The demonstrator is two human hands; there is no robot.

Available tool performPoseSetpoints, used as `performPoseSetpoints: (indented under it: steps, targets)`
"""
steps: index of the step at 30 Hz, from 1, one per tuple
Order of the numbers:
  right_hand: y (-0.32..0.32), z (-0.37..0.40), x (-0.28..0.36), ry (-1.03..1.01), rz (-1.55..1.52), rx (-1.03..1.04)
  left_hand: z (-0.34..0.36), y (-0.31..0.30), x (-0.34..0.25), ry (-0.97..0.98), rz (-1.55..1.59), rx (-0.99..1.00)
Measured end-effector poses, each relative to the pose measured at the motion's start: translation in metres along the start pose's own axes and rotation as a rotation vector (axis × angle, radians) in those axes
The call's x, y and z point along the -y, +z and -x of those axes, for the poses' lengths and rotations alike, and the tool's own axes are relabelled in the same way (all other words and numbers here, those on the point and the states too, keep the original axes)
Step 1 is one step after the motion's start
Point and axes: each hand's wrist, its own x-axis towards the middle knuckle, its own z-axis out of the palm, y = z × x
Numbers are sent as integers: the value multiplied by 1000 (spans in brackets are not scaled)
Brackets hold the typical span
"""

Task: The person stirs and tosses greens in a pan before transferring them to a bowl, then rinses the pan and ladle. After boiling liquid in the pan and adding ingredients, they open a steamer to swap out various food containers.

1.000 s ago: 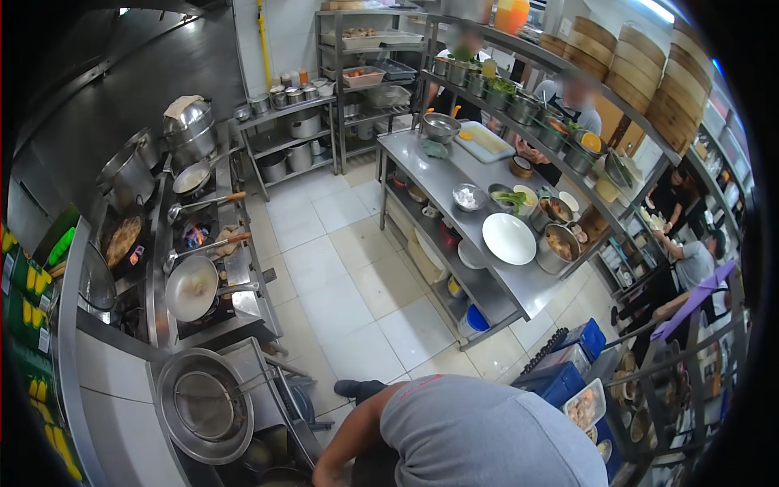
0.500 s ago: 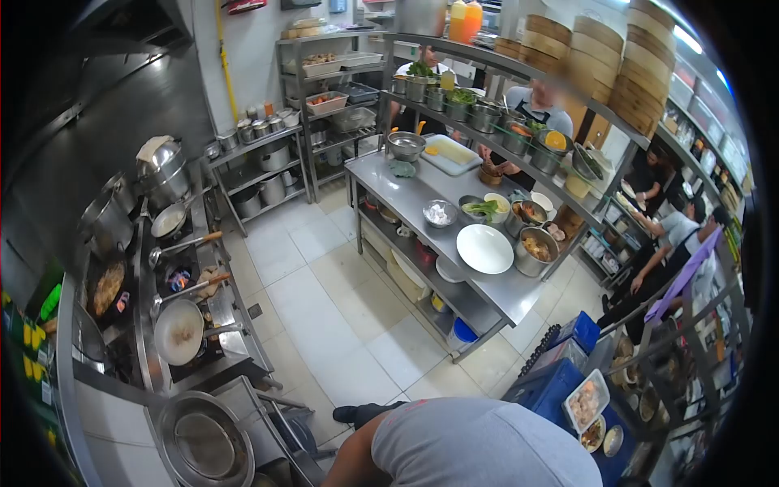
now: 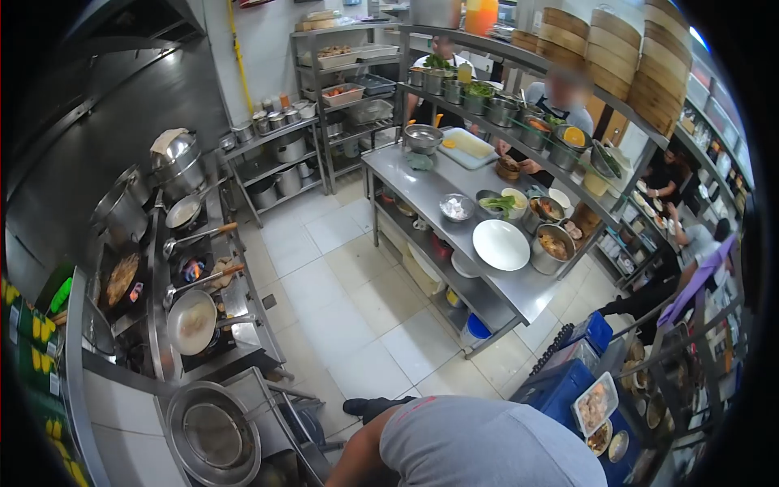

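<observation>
Neither my left hand nor my right hand shows in the view. At the bottom edge a grey-shirted torso [image 3: 487,446] bends low; its bare arm [image 3: 361,454] reaches down to the lower left, and the hand is cut off by the frame. Near that arm a wide metal bowl [image 3: 180,434] holds a round strainer [image 3: 213,434]. Behind it, a pale wok [image 3: 193,318] sits on the stove with a little liquid or residue inside. Two ladles, one a long-handled ladle [image 3: 203,235], lie across the stove beside a burner flame [image 3: 193,269].
A steel worktable [image 3: 389,166] bears a white plate [image 3: 501,245], a pot of food [image 3: 553,247] and several bowls. A person's hands [image 3: 519,158] work behind it. Bamboo steamers [image 3: 613,53] stack on the upper shelf. A blue crate [image 3: 552,385] stands at right, near a food tray [image 3: 595,403].
The whole view has shifted slightly, so the stove and worktable sit a little further right and lower. The grey-shirted torso stays bent over.
</observation>
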Motion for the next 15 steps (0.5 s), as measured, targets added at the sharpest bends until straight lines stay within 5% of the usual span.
performPoseSetpoints:
  steps: [9,13,15]
  targets:
    - [3,-12,13,-45,-25,15,32,-11,34,-84,29,-60]
    - [-3,-6,42,-237,-73,-1,76,-21,97,-129,54,-141]
    - [-8,5,46,-355,-200,-12,115,-20,145,3,-185,-131]
